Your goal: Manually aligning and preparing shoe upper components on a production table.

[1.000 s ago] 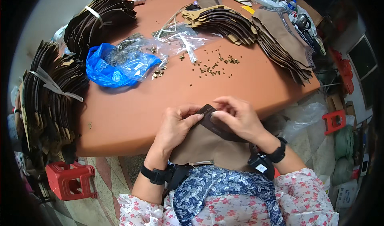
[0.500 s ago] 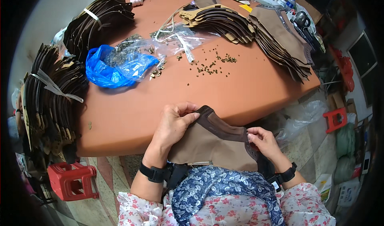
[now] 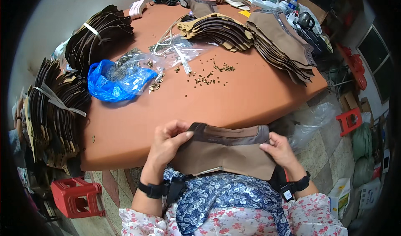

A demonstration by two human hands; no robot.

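Note:
Stretched between my hands is a brown shoe upper [image 3: 225, 158] with a dark band along its top edge, held over my lap close to the table's near edge. My left hand [image 3: 165, 142] pinches its left upper corner between thumb and fingers. At the other end, my right hand [image 3: 279, 148] grips the dark band, thumb on the face turned to me and fingers partly behind. The dark band runs nearly level and a soft crease shows mid-piece. Small metal pieces [image 3: 204, 79] lie scattered on the orange-brown table [image 3: 175, 110] beyond it.
Tied stacks of dark uppers [image 3: 54, 106] stand at the left. Beside them lies a blue plastic bag [image 3: 110, 83]. More upper stacks [image 3: 217, 31] and a brown pile [image 3: 284, 43] occupy the far side. Red stools [image 3: 77, 196] stand on the floor.
The upper has turned from a slant to nearly level and spread wider. My left hand has moved left and slightly down; my right thumb now lies over the band. The view has shifted slightly.

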